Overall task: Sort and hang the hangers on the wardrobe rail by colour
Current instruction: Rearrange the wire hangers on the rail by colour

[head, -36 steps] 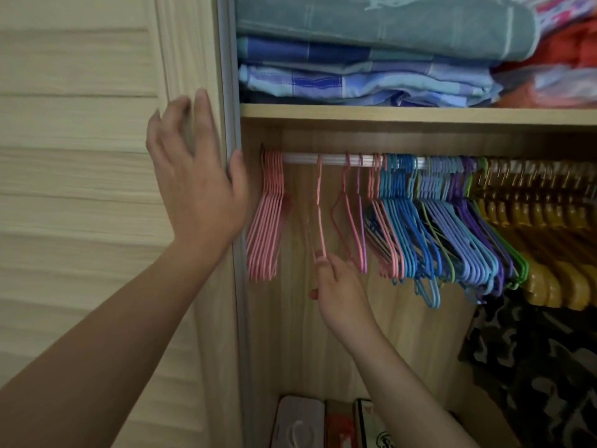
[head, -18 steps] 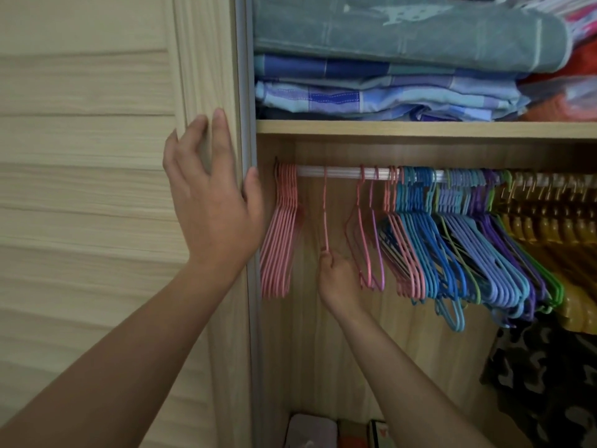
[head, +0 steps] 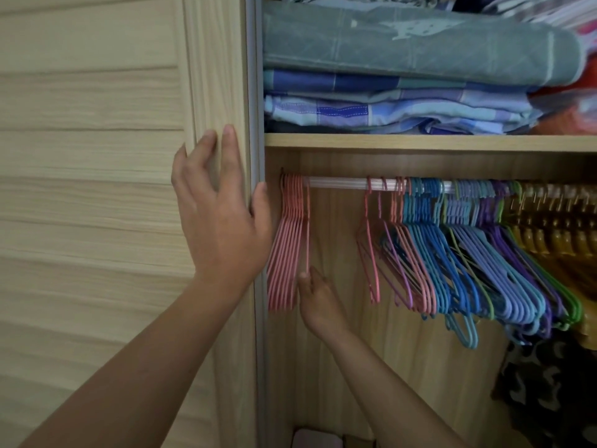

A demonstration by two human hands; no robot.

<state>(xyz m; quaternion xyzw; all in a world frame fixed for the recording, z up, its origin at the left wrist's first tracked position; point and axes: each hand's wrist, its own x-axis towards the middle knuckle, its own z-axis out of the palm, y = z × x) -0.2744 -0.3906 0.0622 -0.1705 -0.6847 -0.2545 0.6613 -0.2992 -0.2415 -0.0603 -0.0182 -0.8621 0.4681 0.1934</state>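
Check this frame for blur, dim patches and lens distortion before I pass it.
Head view: soft throughout; the yellow hangers at the right smear together in dim light. The shelf edge stays fairly straight, with slight wide-angle bowing in the door frame. The left hand and pink hangers are evenly lit, without glare.

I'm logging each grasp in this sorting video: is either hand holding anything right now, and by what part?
The right hand pinches a pink hanger at its bottom end, beside the pink bunch. The left hand holds nothing; it rests open on the wardrobe door edge.
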